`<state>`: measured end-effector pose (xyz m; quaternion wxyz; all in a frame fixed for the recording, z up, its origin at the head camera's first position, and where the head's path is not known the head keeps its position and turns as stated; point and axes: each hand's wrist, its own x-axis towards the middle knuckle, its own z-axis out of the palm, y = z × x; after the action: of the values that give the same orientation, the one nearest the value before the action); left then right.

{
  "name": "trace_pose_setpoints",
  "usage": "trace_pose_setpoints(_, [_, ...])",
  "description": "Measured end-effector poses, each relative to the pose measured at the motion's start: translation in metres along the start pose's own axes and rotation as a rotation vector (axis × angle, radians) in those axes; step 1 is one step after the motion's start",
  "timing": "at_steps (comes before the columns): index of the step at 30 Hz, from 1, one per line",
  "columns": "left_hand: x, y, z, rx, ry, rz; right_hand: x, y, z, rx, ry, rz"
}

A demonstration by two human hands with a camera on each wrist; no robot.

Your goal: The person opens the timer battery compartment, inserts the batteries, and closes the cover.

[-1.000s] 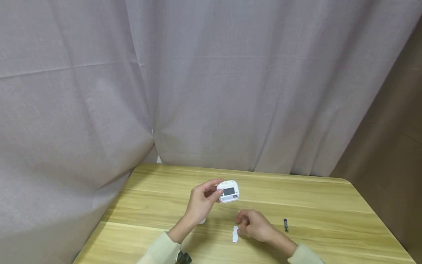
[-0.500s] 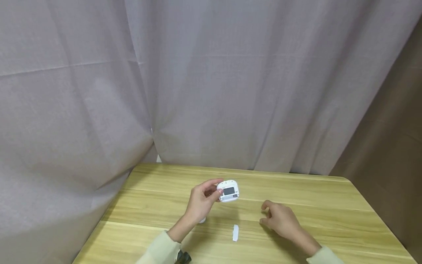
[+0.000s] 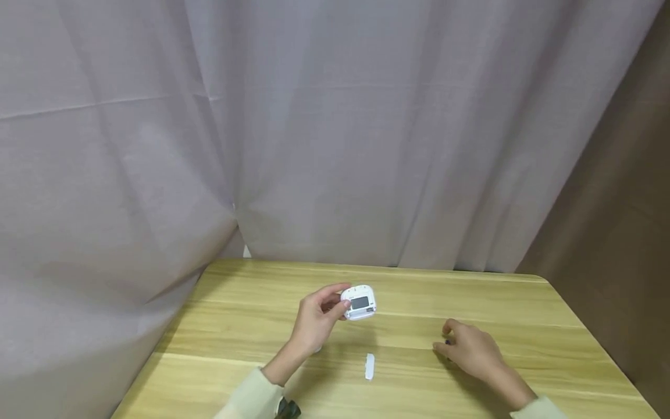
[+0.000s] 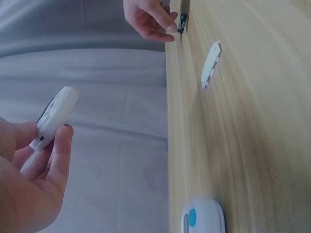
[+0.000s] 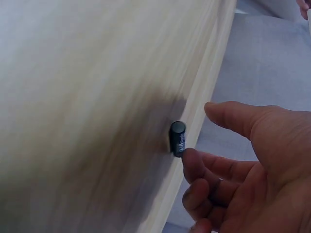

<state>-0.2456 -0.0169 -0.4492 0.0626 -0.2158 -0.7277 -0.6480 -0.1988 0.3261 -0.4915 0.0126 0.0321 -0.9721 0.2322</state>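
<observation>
My left hand (image 3: 314, 323) pinches a small white rounded device (image 3: 359, 302) above the table, thumb on the near face and fingers behind. The face turned to me carries a dark rectangle, with a long recess below it. To the right, my right hand (image 3: 475, 352) hovers low at a small dark battery (image 5: 178, 138) lying on the table. In the right wrist view a fingertip is right at the battery's end, while the thumb stays apart from it. Between the hands, a narrow white cover (image 3: 369, 366) with small tabs along one edge lies on the wood.
A white object with a blue oval (image 4: 192, 217) rests on the wooden table (image 3: 251, 343), mostly hidden behind the left forearm in the head view. Grey curtains (image 3: 335, 145) hang behind the table and along both sides.
My right hand has left the white cover and moved right to the battery, which it now mostly covers in the head view. The left hand keeps holding the device in place.
</observation>
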Motion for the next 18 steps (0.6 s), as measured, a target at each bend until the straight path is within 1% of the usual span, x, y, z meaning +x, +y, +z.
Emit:
trace_pose_setpoints(4, [-0.0003, 0.0006, -0.0007, 0.016, -0.003, 0.000, -0.0021, 0.0040, 0.0003, 0.010, -0.019, 0.018])
trace_pose_setpoints(7, [0.0001, 0.0022, -0.0005, 0.021, -0.006, 0.001, -0.0024, 0.0062, 0.0017, 0.009, -0.020, 0.011])
trace_pose_setpoints(12, [-0.0012, 0.0043, 0.0000, 0.024, -0.008, -0.004, -0.0012, 0.0073, 0.0054, -0.022, -0.009, -0.004])
trace_pose_setpoints(16, [-0.0019, 0.0040, 0.0011, 0.020, -0.008, -0.005, -0.0004, 0.0069, 0.0076, -0.014, -0.020, 0.000])
trace_pose_setpoints(18, [-0.0019, 0.0039, 0.0014, 0.016, -0.010, -0.002, -0.0004, 0.0071, 0.0080, -0.011, -0.014, -0.013])
